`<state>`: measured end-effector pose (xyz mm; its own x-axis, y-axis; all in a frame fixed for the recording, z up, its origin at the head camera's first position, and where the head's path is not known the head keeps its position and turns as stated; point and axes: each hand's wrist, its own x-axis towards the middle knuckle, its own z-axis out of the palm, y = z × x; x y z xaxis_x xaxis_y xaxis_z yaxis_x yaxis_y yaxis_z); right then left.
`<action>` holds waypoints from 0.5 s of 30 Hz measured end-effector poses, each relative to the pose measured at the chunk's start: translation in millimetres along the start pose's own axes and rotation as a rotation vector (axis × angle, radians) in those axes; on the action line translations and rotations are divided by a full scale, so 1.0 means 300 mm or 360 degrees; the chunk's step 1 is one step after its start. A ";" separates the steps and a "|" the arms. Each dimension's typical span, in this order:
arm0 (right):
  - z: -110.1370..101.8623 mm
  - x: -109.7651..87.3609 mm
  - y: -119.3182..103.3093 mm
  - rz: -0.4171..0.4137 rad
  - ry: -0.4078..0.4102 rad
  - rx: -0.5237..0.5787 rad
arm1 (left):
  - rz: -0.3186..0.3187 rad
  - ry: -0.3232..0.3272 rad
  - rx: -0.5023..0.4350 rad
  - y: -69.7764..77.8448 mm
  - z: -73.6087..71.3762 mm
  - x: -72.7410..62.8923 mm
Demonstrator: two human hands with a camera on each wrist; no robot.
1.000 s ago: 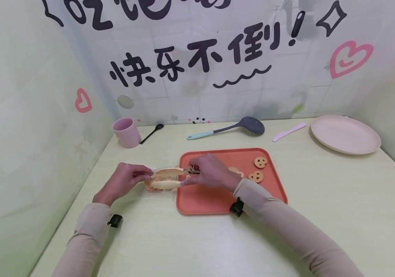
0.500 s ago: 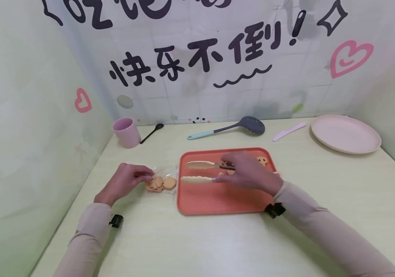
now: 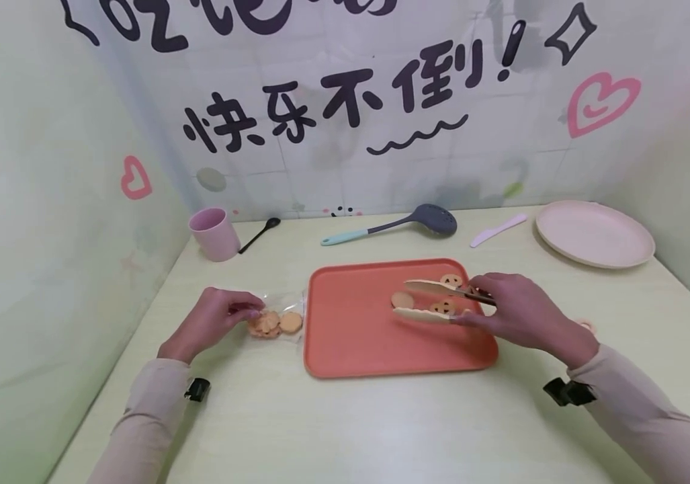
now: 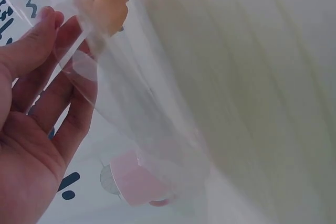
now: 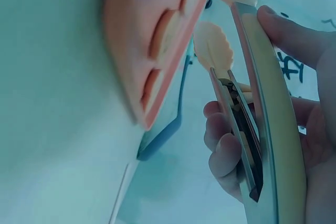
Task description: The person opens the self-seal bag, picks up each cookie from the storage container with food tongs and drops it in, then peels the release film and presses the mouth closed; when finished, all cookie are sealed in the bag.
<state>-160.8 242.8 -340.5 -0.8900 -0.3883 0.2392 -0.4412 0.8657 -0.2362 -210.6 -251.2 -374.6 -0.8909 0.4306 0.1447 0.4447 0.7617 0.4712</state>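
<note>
My left hand (image 3: 214, 319) pinches the edge of a clear plastic bag (image 3: 284, 300) lying left of the tray. Several cookies (image 3: 266, 324) are in that bag; the left wrist view shows the film (image 4: 118, 93) between thumb and fingers. My right hand (image 3: 516, 308) grips food tongs (image 3: 432, 287) with cream tips over the right part of an orange tray (image 3: 345, 353). The tongs' arms are spread with nothing between the tips, as the right wrist view also shows. Below them on the tray lie a plain round cookie (image 3: 402, 300) and face-cut cookies (image 3: 443, 307).
Along the back stand or lie a pink cup (image 3: 216, 236), a black spoon (image 3: 260, 235), a slotted spoon (image 3: 390, 227), a lilac knife (image 3: 498, 230) and a pink plate (image 3: 595, 235). Part of a cookie (image 3: 588, 326) shows beyond my right wrist.
My right hand has carried the tongs rightward from over the bag to the tray's right side. Cookies in the bag are now uncovered. My left hand has stayed at the bag.
</note>
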 end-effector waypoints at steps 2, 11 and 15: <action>0.003 -0.010 0.013 0.0013 -0.0018 -0.0005 | 0.0008 0.0000 0.0007 0.000 -0.001 0.001; 0.025 -0.007 0.033 0.0014 -0.0063 -0.0002 | 0.0007 0.0018 -0.0008 0.001 0.000 -0.005; 0.024 0.006 0.031 -0.0015 -0.0038 -0.0001 | 0.0002 0.0011 -0.0002 0.002 -0.006 -0.009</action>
<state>-167.4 247.9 -349.2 -0.8883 -0.4038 0.2189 -0.4495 0.8622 -0.2335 -208.2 -252.8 -373.2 -0.8908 0.4283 0.1517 0.4460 0.7606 0.4719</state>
